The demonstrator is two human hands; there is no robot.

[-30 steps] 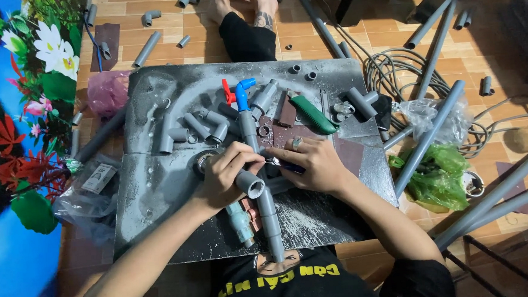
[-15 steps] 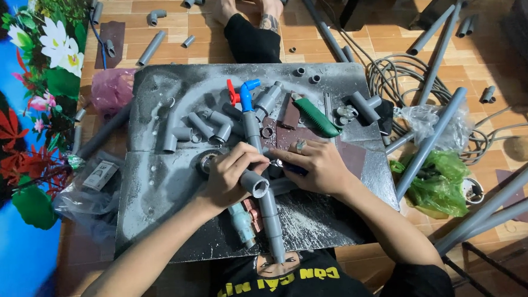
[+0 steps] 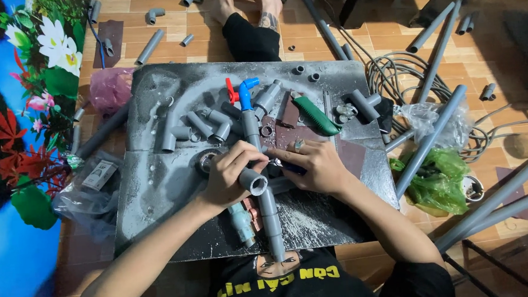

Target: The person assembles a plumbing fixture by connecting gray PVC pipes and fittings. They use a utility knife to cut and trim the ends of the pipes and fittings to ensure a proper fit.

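Gripping the grey pipe assembly [image 3: 260, 185] mid-board, our left hand [image 3: 229, 177] clasps its tee fitting; our right hand [image 3: 313, 164] pinches a small dark part beside it. Loose elbows [image 3: 199, 126] remain unfitted, so we judge assembly partial.

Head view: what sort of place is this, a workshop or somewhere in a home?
Probably a home floor used as a makeshift plumbing workspace. A grey work board lies on orange floor tiles, strewn with grey pipe fittings. Long grey pipes lie around it, and both hands grip a pipe assembly.
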